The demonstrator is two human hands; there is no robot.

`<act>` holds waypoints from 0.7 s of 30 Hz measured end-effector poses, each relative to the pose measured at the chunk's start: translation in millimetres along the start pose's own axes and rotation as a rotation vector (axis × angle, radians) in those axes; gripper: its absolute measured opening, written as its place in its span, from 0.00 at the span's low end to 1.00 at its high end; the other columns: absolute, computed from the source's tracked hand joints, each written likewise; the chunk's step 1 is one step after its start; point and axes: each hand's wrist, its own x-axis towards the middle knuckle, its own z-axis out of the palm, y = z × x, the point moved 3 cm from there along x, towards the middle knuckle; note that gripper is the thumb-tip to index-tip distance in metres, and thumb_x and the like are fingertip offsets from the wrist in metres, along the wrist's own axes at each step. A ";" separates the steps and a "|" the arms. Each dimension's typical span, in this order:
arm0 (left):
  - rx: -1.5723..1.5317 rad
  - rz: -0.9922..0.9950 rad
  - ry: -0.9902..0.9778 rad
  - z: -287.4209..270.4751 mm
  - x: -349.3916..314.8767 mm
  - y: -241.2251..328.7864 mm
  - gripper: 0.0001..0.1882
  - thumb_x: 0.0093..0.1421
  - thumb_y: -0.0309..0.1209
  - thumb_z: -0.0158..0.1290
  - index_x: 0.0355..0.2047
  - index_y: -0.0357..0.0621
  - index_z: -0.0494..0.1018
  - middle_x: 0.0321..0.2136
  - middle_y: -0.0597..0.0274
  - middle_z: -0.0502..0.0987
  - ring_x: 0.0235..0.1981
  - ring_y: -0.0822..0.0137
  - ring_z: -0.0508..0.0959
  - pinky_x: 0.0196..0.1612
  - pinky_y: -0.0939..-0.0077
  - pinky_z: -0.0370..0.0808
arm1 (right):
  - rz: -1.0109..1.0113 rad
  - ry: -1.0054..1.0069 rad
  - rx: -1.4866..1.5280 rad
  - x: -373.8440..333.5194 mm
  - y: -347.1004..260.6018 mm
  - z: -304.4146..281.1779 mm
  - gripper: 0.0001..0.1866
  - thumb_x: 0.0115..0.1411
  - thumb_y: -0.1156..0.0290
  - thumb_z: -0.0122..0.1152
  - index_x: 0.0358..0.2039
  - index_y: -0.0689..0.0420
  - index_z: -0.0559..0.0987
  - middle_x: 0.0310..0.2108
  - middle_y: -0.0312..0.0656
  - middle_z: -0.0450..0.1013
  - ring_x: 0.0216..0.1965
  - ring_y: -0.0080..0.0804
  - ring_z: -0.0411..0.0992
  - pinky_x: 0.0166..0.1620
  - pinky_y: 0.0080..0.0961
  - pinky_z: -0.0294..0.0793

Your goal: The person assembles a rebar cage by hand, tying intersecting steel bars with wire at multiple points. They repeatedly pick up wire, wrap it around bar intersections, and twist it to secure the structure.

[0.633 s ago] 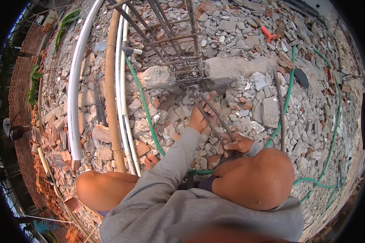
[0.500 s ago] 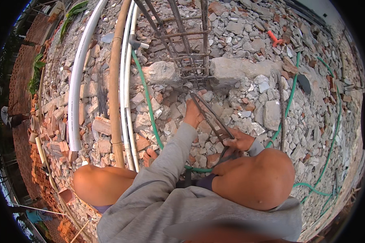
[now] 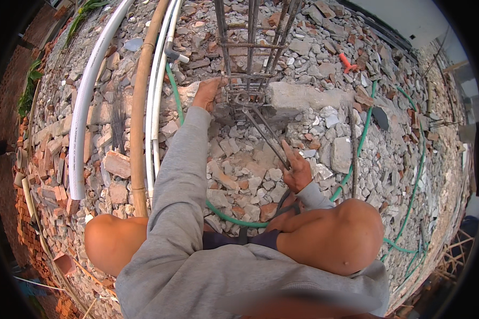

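Observation:
A rebar cage [image 3: 252, 50] of rusty long bars and cross ties rises through a gap in a low, rough concrete strip [image 3: 310, 101]. My left hand [image 3: 209, 94] is at the cage's left side, fingers curled about its lower bars; the fingertips are partly hidden. Long-handled pincers [image 3: 264, 131] reach forward from my right hand [image 3: 298, 169], which is closed round the handle ends with the index finger stretched along them. Their round head lies against the low part of the cage, just right of my left hand. What the jaws touch is too small to tell.
Broken concrete and brick rubble [image 3: 239, 175] covers the ground. On the left lie a thick white pipe [image 3: 82, 117], a bamboo pole [image 3: 138, 122] and thin white pipes [image 3: 153, 119]. A green hose [image 3: 361, 143] winds past my feet. An orange-handled tool [image 3: 348, 64] lies far right.
My left hand has left the pincers' head and moved forward and left onto the cage. With the pincers, my right hand has moved forward, bringing their head to the cage's low part.

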 end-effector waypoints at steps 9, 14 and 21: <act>0.233 -0.078 -0.227 -4.5 8.3 5.6 0.10 0.73 0.31 0.52 0.31 0.50 0.71 0.15 0.80 0.59 0.12 0.79 0.56 0.15 0.77 0.51 | 0.318 -0.014 0.422 -31.3 49.8 7.5 0.37 0.56 0.75 0.68 0.68 0.60 0.72 0.40 0.61 0.81 0.35 0.47 0.80 0.46 0.36 0.78; 0.133 -0.006 -0.252 -12.1 18.9 -5.9 0.13 0.73 0.31 0.53 0.28 0.49 0.68 0.14 0.77 0.60 0.12 0.77 0.57 0.15 0.75 0.52 | 0.416 0.047 0.275 7.9 57.7 0.5 0.36 0.54 0.69 0.67 0.66 0.62 0.74 0.36 0.64 0.80 0.35 0.48 0.80 0.45 0.37 0.78; 0.160 0.036 -0.236 -19.3 29.1 -18.8 0.13 0.73 0.30 0.52 0.28 0.48 0.67 0.14 0.74 0.60 0.12 0.75 0.57 0.16 0.74 0.54 | 0.386 -0.084 0.350 42.3 63.6 -9.1 0.36 0.55 0.69 0.65 0.66 0.60 0.74 0.30 0.63 0.77 0.38 0.55 0.82 0.48 0.43 0.78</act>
